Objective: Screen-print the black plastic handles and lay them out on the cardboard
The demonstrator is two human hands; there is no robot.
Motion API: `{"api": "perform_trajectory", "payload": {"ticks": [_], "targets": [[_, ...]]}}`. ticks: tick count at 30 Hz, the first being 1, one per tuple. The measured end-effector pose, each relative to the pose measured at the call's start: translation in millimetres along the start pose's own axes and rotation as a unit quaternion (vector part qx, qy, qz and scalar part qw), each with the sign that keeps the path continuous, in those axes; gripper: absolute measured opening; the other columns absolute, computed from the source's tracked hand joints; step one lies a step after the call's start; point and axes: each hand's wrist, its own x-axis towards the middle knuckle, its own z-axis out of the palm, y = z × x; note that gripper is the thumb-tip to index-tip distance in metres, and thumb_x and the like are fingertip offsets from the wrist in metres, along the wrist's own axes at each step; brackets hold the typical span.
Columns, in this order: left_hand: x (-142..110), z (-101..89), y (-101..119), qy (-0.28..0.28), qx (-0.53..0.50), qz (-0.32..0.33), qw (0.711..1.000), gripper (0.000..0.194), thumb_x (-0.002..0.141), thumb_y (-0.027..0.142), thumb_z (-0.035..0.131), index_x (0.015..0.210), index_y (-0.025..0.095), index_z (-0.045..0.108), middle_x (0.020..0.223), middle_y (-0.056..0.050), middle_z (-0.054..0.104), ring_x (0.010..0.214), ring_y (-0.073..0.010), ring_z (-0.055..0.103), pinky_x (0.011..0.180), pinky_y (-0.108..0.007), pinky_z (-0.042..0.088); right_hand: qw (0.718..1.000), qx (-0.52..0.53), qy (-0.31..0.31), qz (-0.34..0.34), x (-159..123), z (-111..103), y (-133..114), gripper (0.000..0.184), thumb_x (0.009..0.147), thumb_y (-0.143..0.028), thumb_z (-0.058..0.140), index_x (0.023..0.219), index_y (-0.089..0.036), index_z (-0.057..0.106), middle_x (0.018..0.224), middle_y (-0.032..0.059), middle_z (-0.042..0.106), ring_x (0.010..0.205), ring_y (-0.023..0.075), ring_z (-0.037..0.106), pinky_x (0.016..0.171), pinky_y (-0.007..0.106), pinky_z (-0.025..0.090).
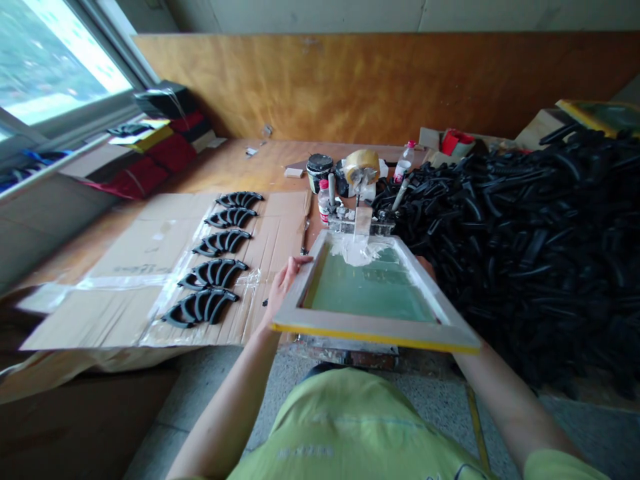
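A screen-printing frame [360, 327] with a green mesh [370, 287] tilts above the table edge in front of me. White paste [363, 252] lies on the far end of the mesh, under an upright squeegee [363, 221]. My left hand [285, 283] is closed at the left rim of the frame, fingertips on its edge. Beyond the right rim only a bit of my right hand [427, 265] shows; its fingers are hidden by the frame. The far end of the frame meets a metal clamp [345, 227].
Rows of curved black plastic parts [213, 273] lie on flattened cardboard [135, 260] at left. A large heap of black parts [540, 247] rises at right. Behind the clamp stand a tub [319, 172], a tape roll [363, 167] and bottles [323, 202]. A wooden board [375, 87] backs the table.
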Motion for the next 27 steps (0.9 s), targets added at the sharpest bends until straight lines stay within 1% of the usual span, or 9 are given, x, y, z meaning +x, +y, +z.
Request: {"api": "perform_trajectory", "payload": {"ticks": [3, 5, 7, 11, 13, 17, 20, 25, 27], "targets": [[-15.4, -6.3, -41.0, -0.035, 0.045, -0.083, 0.995, 0.057, 0.081, 0.063, 0.053, 0.109, 0.016, 0.069, 0.077, -0.003, 0.066, 0.065, -0.0153, 0.057, 0.055, -0.024, 0.043, 0.998, 0.02, 0.053, 0.014, 30.2, -13.9, -1.5, 0.032, 0.089, -0.021, 0.044, 0.112, -0.015, 0.066, 0.106, 0.0122, 0.067, 0.092, 0.0242, 0.063, 0.083, 0.039, 0.052], [-17.4, -5.8, -73.5, -0.05, 0.043, -0.107, 0.992, 0.064, 0.079, 0.059, 0.057, 0.127, 0.016, 0.06, 0.074, -0.002, 0.064, 0.065, -0.015, 0.057, 0.056, -0.023, 0.043, 0.997, 0.017, 0.067, -0.045, 54.4, -10.0, -24.0, 0.039, 0.084, -0.021, 0.054, 0.123, -0.014, 0.059, 0.126, 0.0147, 0.058, 0.109, 0.0263, 0.057, 0.092, 0.039, 0.048], [-14.9, -3.6, -102.7, -0.053, 0.051, -0.112, 0.991, 0.072, 0.079, 0.055, 0.059, 0.139, 0.016, 0.049, 0.073, 0.0, 0.063, 0.063, -0.0139, 0.057, 0.057, -0.022, 0.043, 0.993, -0.018, 0.027, -0.116, 75.0, 0.4, -54.4, 0.046, 0.08, -0.019, 0.062, 0.126, -0.014, 0.055, 0.131, 0.0154, 0.053, 0.118, 0.0282, 0.05, 0.097, 0.04, 0.044], [-7.9, -1.4, -135.7, -0.045, 0.086, -0.119, 0.988, 0.069, 0.081, 0.053, 0.057, 0.14, 0.018, 0.049, 0.078, -0.001, 0.066, 0.065, -0.0141, 0.058, 0.06, -0.023, 0.045, 0.976, -0.103, -0.14, -0.132, 83.0, 19.2, -96.7, 0.018, 0.083, -0.015, 0.061, 0.101, -0.013, 0.063, 0.099, 0.0135, 0.065, 0.099, 0.0259, 0.056, 0.087, 0.035, 0.044], [-6.8, -1.9, -140.7, -0.045, 0.09, -0.124, 0.987, 0.068, 0.081, 0.054, 0.057, 0.139, 0.018, 0.05, 0.083, -0.003, 0.068, 0.07, -0.0156, 0.061, 0.065, -0.024, 0.047, 0.963, -0.125, -0.183, -0.15, 68.8, 21.6, -100.0, 0.01, 0.085, -0.016, 0.058, 0.093, -0.012, 0.063, 0.093, 0.0137, 0.066, 0.094, 0.0248, 0.056, 0.083, 0.033, 0.043], [-7.5, -2.1, -142.5, -0.034, 0.083, -0.125, 0.988, 0.068, 0.08, 0.053, 0.058, 0.138, 0.018, 0.052, 0.091, -0.005, 0.071, 0.081, -0.0187, 0.064, 0.072, -0.026, 0.049, 0.925, -0.099, -0.22, -0.293, 35.7, 10.3, -85.7, 0.013, 0.083, -0.009, 0.051, 0.086, -0.013, 0.062, 0.087, 0.0112, 0.065, 0.091, 0.0228, 0.055, 0.077, 0.031, 0.04], [-7.6, -1.5, -141.2, -0.036, 0.07, -0.129, 0.989, 0.068, 0.081, 0.052, 0.059, 0.139, 0.017, 0.051, 0.094, -0.006, 0.071, 0.082, -0.0189, 0.065, 0.072, -0.026, 0.049, 0.9, -0.051, -0.255, -0.349, 32.9, -1.2, -75.2, 0.012, 0.083, -0.011, 0.052, 0.083, -0.016, 0.063, 0.083, 0.0067, 0.064, 0.085, 0.0199, 0.055, 0.073, 0.028, 0.038], [-8.6, -1.3, -131.3, -0.044, 0.039, -0.138, 0.989, 0.071, 0.079, 0.052, 0.061, 0.14, 0.015, 0.049, 0.081, -0.003, 0.069, 0.066, -0.0143, 0.06, 0.059, -0.022, 0.045, 0.943, -0.041, -0.183, -0.276, 37.2, 6.4, -72.8, 0.014, 0.083, -0.012, 0.053, 0.085, -0.018, 0.065, 0.088, 0.0061, 0.066, 0.089, 0.0206, 0.056, 0.074, 0.029, 0.039], [-9.9, -0.6, -126.2, -0.046, 0.027, -0.141, 0.989, 0.072, 0.079, 0.052, 0.062, 0.14, 0.015, 0.048, 0.076, -0.001, 0.066, 0.059, -0.0125, 0.056, 0.054, -0.021, 0.042, 0.944, -0.03, -0.156, -0.288, 28.2, 12.9, -72.3, 0.021, 0.082, -0.008, 0.05, 0.09, -0.017, 0.066, 0.092, 0.0082, 0.066, 0.095, 0.0223, 0.055, 0.079, 0.031, 0.041]]}}
